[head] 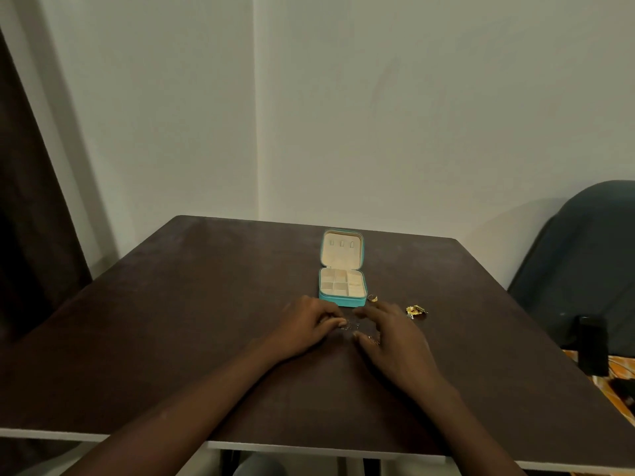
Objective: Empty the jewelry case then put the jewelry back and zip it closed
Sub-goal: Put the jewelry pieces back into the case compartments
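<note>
From the head camera, a teal jewelry case [342,269] lies open on a dark brown table [171,321], toward the far side and a little right of centre. Its lid is folded back flat toward the wall, showing a cream lining with three small tabs near the far edge. The base nearer the person is split into small cream compartments, and none of them shows any jewelry. No brand, label or writing can be read on the case or anywhere else in the picture.

Just off the case's near right corner a gold ring [372,298] sits on the table. Farther right, apart from the case, lies a small gold ornament [415,310] with a dark red spot.

Both hands rest low over the table just in front of the case. The left hand [305,328] has its fingers curled inward, the tips drawn together on a thin chain [348,326] that is hard to make out against the dark surface. The right hand [391,338] has its fingers bent and spread a little, the thumb tip close to a small glinting piece [372,340]; whether it pinches that piece I cannot tell.

At the right edge stand a dark chair [584,262] and, below it, a black phone-like object [591,343] on orange patterned fabric [615,376].
</note>
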